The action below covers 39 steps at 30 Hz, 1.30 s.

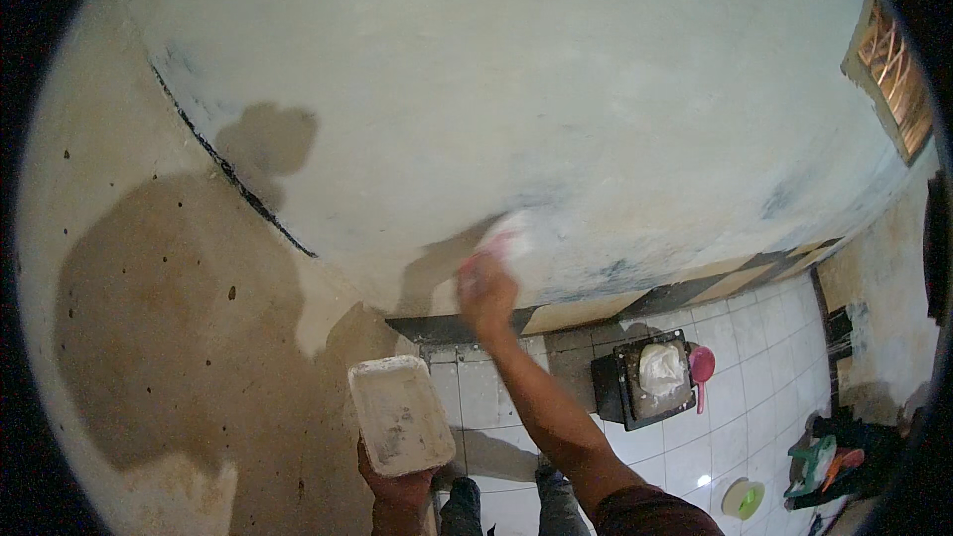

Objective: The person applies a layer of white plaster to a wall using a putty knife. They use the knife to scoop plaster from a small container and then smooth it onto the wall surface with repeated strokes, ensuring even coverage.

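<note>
My left hand (389,481) grips the lower end of a shallow rectangular tray (402,422), off-white and smeared, and holds it up beside the wall corner. In front of me my right hand (487,293) is closed around a pink-and-white flat tool (508,238). The tool is smeared by motion, so its exact kind cannot be told. It is at the low part of the pale wall (556,89), close to bluish-grey stained patches (615,273).
On the white tiled floor (735,362) stands a black bin (620,399) with a white bag (662,369) on top. A pink dipper (701,364) lies beside it. Farther right are a round pale-green thing (743,498) and a dark heap (844,447). A side wall (149,318) closes the left.
</note>
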Available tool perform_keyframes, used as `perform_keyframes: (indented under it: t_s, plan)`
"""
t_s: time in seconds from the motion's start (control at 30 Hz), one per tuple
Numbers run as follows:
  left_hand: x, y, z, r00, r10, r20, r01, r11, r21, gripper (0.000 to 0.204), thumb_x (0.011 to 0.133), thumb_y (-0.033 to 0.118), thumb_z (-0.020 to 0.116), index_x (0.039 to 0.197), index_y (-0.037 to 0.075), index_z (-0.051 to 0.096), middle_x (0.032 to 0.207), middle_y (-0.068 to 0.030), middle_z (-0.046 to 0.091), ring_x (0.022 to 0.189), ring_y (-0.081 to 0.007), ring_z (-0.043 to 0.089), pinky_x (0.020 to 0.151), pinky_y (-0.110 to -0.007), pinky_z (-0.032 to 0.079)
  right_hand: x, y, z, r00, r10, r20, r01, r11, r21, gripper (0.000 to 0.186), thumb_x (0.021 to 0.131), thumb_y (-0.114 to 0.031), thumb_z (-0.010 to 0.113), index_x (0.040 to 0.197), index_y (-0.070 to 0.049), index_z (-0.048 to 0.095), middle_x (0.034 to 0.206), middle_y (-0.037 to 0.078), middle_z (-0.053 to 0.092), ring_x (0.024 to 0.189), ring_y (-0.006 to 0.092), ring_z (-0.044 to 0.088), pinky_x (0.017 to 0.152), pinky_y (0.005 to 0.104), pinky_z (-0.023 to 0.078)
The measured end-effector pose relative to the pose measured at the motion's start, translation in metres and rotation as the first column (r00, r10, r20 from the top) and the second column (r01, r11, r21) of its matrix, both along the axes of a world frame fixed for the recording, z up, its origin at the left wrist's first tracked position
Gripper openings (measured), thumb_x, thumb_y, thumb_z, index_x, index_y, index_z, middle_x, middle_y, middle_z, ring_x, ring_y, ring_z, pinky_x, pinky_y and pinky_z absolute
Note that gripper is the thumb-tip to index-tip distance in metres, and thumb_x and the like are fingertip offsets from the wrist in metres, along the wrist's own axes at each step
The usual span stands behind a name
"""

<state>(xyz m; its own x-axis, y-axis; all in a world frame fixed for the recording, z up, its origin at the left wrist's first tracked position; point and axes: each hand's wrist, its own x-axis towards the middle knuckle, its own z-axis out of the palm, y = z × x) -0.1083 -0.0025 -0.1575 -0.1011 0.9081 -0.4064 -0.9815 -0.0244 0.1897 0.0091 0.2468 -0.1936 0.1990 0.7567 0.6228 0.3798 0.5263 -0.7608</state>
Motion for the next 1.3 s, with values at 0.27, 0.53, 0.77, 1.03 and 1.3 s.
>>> perform_keyframes:
  t_s: [0.27, 0.53, 0.77, 1.03, 1.3]
  plan:
    - [-0.005, 0.009, 0.007, 0.999, 0.022, 0.034, -0.019, 0.995, -0.099, 0.062, 0.088, 0.051, 0.043, 0.139, 0.014, 0.042, 0.131, -0.014, 0.052, 0.116, -0.0387, 0.054, 0.091, -0.062, 0.045, 0.036, -0.03, 0.033, 0.76, -0.084, 0.644, -0.001, 0.991, 0.131, 0.024, 0.066, -0.009, 0.069, 0.087, -0.011, 0.058, 0.077, 0.006, 0.055, 0.071, 0.0241, 0.061, 0.061, 0.0367, 0.05]
    - [-0.001, 0.009, 0.006, 1.0, -0.001, 0.024, 0.004, 0.988, -0.152, 0.062, 0.088, 0.053, 0.041, 0.137, 0.014, 0.043, 0.129, -0.0132, 0.053, 0.114, -0.0395, 0.055, 0.088, -0.063, 0.046, 0.108, -0.055, -0.075, 0.712, 0.221, 0.667, -0.196, 0.974, -0.113, 0.02, 0.084, -0.013, 0.059, 0.102, -0.004, 0.059, 0.103, 0.013, 0.065, 0.087, 0.0318, 0.064, 0.068, 0.0386, 0.051]
    - [0.001, -0.005, 0.018, 1.0, -0.008, -0.001, 0.007, 0.996, -0.088, 0.061, 0.089, 0.051, 0.038, 0.136, 0.011, 0.043, 0.129, -0.014, 0.053, 0.114, -0.04, 0.054, 0.086, -0.063, 0.047, 0.102, 0.004, -0.026, 0.802, -0.588, -0.106, 0.49, 0.749, -0.445, 0.015, 0.077, -0.006, 0.061, 0.09, 0.001, 0.064, 0.082, 0.018, 0.066, 0.078, 0.0304, 0.063, 0.073, 0.0382, 0.049]
    - [0.0, -0.026, 0.047, 0.987, -0.105, 0.119, 0.077, 0.972, 0.22, 0.063, 0.09, 0.051, 0.038, 0.137, 0.009, 0.042, 0.127, -0.0146, 0.054, 0.106, -0.0392, 0.06, 0.073, -0.058, 0.055, -0.038, -0.058, 0.004, 0.529, 0.536, 0.658, -0.341, 0.844, -0.413, 0.053, 0.091, -0.018, 0.047, 0.14, -0.006, 0.034, 0.141, 0.018, 0.042, 0.126, 0.0376, 0.044, 0.101, 0.0455, 0.042]
    - [0.012, -0.046, 0.084, 0.968, -0.22, 0.125, 0.188, 0.956, 0.226, 0.066, 0.088, 0.057, 0.037, 0.138, 0.014, 0.043, 0.128, -0.0131, 0.053, 0.112, -0.0371, 0.057, 0.081, -0.059, 0.052, 0.205, -0.266, -0.129, 0.473, 0.698, 0.538, 0.151, 0.537, -0.83, 0.048, 0.083, -0.02, 0.053, 0.131, -0.018, 0.051, 0.104, 0.017, 0.064, 0.09, 0.039, 0.062, 0.079, 0.0495, 0.051]
